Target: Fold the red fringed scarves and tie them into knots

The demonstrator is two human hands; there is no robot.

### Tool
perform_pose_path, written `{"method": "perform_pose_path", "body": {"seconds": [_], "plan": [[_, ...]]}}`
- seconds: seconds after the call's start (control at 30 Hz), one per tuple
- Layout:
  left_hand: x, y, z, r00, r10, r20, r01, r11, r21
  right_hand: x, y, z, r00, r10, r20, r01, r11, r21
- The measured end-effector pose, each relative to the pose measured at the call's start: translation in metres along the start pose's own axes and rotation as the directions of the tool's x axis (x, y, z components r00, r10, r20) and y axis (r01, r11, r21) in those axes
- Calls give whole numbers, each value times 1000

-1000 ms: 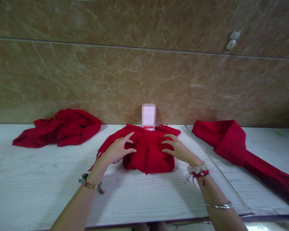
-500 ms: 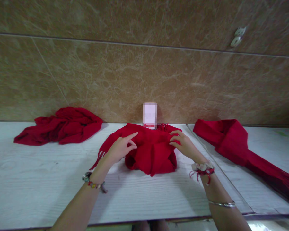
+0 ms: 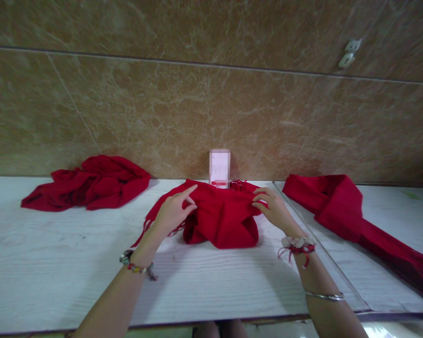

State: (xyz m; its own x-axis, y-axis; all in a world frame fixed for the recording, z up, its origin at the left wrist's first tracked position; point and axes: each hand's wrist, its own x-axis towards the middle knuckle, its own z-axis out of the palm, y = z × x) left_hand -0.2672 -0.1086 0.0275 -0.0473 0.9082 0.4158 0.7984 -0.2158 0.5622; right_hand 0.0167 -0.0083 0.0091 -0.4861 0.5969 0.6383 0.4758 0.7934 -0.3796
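A red fringed scarf [image 3: 220,218] lies bunched and partly folded on the white table [image 3: 56,263], in front of me near the wall. My left hand [image 3: 172,211] pinches its upper left edge, index finger stretched out. My right hand [image 3: 273,206] pinches the upper right edge, fingers curled on the cloth. Both wrists wear bracelets.
A crumpled red scarf [image 3: 90,184] lies at the back left. A long folded red scarf [image 3: 341,211] runs along the right, over a second table top. A small blurred white card [image 3: 219,168] leans on the brown marble wall [image 3: 211,108]. A wall socket [image 3: 349,52] sits upper right.
Both hands went from lying flat on top of the scarf to gripping its far edges, moving slightly outward and toward the wall. The scarf's upper layer has shifted.
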Motion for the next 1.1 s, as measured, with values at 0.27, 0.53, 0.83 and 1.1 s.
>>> {"method": "perform_pose_path", "body": {"seconds": [0.27,0.53,0.83,1.1], "plan": [[5,-24,-26,742,-139,-656,69,989,-132,1,14,-18,887,61,-459,-139,980,-140],[7,-40,9,971,-232,-56,238,953,186,-9,30,12,975,216,-48,-221,961,-167],[-4,0,-5,930,210,301,-212,977,-26,1,-28,-5,992,-54,117,41,993,110],[-4,4,0,914,240,326,-257,966,8,0,-44,-13,907,-111,407,7,969,247]]}}
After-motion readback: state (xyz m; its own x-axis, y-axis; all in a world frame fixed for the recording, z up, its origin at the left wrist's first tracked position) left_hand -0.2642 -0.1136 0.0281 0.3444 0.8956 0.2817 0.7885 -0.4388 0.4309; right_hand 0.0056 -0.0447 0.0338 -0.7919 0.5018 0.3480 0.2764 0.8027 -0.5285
